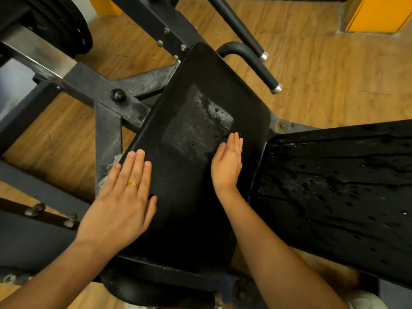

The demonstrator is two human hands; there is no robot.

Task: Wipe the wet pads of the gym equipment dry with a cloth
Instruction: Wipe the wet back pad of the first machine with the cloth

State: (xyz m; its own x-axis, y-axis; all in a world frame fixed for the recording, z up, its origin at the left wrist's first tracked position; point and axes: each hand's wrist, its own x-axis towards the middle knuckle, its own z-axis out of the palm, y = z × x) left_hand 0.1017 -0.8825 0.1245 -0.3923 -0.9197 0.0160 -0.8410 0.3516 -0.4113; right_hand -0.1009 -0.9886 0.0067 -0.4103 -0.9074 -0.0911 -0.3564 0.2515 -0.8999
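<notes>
Black padding fills the middle of the view: the pad (200, 81) is set on a dark steel frame (93, 83) above a wooden floor (323, 74). Its long axis is seen to run from about 7 o'clock to 1 o'clock, with the rounded far end pointing to 1 o'clock.

A glistening wet patch (200, 121) is left near its centre. The left hand (124, 197) is laid flat on the pad's edge at 8 o'clock, fingers (139, 166) straight and close together, nothing gripped; it is judged to be placed there to steady or smooth the surface. The right hand (227, 163) is set on its edge at 4 o'clock of the patch, fingers straight and together, as if to sweep or press toward the wet area.

A cloth cannot be made out for certain. A fine-grained dark layer (178, 208) over the near half may be one spread flat, which would explain the two open palms.

At 3 o'clock a second pad (334, 186) is seen, beaded with water and judged not yet wiped.
</notes>
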